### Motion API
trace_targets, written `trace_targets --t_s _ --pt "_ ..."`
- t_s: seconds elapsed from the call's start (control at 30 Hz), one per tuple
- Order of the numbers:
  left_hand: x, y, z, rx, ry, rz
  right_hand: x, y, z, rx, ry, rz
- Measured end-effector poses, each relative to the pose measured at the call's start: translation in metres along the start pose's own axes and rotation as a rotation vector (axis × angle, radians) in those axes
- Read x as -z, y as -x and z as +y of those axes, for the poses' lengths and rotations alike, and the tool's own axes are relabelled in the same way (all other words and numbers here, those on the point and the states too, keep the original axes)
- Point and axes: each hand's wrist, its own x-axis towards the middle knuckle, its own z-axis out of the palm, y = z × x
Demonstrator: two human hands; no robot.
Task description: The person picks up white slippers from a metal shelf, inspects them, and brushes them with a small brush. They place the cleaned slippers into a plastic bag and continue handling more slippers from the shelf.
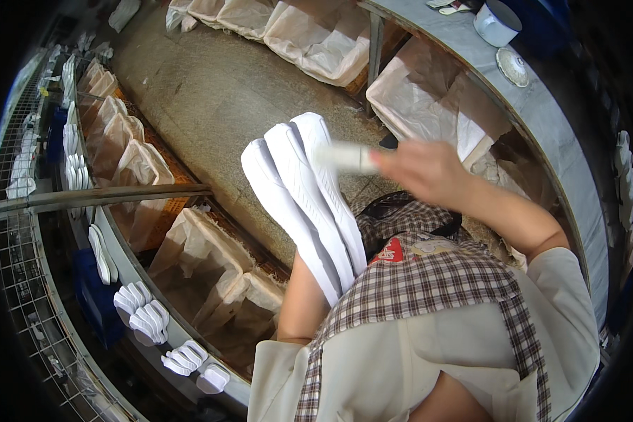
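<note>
Three white shoe soles (304, 190) lie side by side, slanting up along my left forearm (299, 299). They are held up in front of my checked apron; my left hand is beneath them and its fingers are hidden. Closed around a pale brush-like tool (348, 157), my right hand (423, 171) is just right of the soles' far ends. Motion blurs the tool's tip, which overlaps the rightmost sole in the view. Whether it touches the sole I cannot tell.
Plastic-lined baskets (204, 260) line the left, with more lined baskets (316, 42) at the back. Several white soles (148, 316) sit on the left ledge. On the pale right-hand counter (541, 119) stand a white enamel pot (497, 25) and a lid (512, 67).
</note>
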Motion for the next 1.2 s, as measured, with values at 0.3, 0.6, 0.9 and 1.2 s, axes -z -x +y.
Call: trace_targets --t_s 0.3,0.6,0.9,1.2 --pt "0.002 -0.002 0.014 0.221 0.704 -0.062 0.024 -0.040 -0.006 0.043 0.052 0.061" --pt "0.023 0.001 -0.007 0.614 1.210 -0.185 0.028 -0.019 0.003 -0.137 -0.259 0.013" --pt "0.008 0.000 -0.003 0.549 1.135 -0.171 0.007 -0.018 -0.013 -0.171 -0.373 0.154" --pt "0.002 0.006 0.019 0.551 1.272 -0.206 0.032 -0.029 -0.031 -0.294 -0.347 0.139"
